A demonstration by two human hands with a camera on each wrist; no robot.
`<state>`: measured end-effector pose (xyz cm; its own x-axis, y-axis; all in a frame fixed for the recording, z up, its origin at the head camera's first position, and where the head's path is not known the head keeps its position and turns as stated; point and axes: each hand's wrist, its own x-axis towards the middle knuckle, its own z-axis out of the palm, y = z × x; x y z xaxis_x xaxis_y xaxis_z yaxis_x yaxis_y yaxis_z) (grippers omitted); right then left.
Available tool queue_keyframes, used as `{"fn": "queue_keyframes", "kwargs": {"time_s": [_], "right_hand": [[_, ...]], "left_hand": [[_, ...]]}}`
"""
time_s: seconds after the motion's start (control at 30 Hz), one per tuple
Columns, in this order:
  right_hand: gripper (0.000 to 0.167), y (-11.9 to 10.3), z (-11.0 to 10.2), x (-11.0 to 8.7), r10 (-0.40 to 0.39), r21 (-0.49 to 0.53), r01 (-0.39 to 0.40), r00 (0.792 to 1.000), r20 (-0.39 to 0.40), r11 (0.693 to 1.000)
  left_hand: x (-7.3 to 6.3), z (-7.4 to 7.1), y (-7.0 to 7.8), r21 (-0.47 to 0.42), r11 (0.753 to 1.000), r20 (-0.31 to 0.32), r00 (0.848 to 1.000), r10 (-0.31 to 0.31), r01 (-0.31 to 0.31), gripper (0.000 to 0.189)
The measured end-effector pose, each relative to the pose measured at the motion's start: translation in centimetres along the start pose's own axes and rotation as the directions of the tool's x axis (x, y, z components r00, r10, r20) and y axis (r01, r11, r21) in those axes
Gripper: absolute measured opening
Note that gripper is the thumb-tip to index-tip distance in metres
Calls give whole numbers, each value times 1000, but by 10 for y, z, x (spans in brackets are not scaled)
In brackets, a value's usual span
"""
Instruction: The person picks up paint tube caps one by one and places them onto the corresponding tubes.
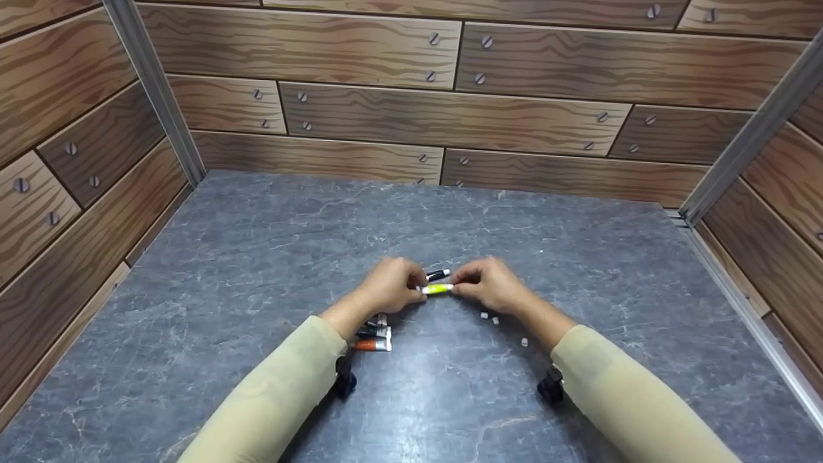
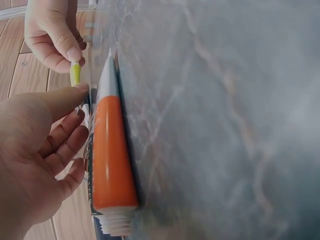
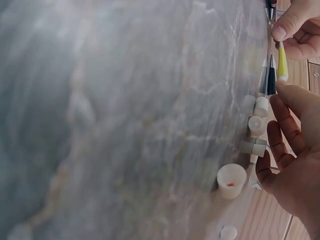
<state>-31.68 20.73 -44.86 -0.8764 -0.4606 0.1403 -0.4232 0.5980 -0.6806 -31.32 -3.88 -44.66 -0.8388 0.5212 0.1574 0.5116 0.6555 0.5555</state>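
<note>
Both hands hold a small yellow paint tube (image 1: 438,289) between them. My left hand (image 1: 393,284) pinches its thin, flat end, while the thumb and fingertips of my right hand (image 1: 492,283) grip its white cap end. Just behind the yellow tube lies a black paint tube (image 1: 439,275) on the table. Under my left wrist, several tubes lie side by side, with an orange paint tube (image 2: 114,150) nearest; its white threaded nozzle (image 2: 116,224) shows uncapped. In the right wrist view, the right hand's lower fingers are loosely bent below the yellow tube.
Several small white caps lie loose on the grey marbled table (image 1: 450,399), among them a cap (image 1: 524,342) by my right forearm and a hollow-side-up cap (image 3: 231,180) with a red speck inside. Wood-patterned panels (image 1: 360,116) and metal posts border the table.
</note>
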Motion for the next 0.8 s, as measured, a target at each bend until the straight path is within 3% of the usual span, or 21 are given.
{"fn": "queue_keyframes", "kwargs": {"time_s": [0.43,0.8], "right_hand": [[7,1,2,2,26,-62,-25,1000,7,998],[7,2,2,4,50,-66,-49,999,12,997]], "left_hand": [[2,2,-1,14,999,18,999,-35,35,12],[2,3,-3,-1,1000,10,1000,-17,17,9]]}}
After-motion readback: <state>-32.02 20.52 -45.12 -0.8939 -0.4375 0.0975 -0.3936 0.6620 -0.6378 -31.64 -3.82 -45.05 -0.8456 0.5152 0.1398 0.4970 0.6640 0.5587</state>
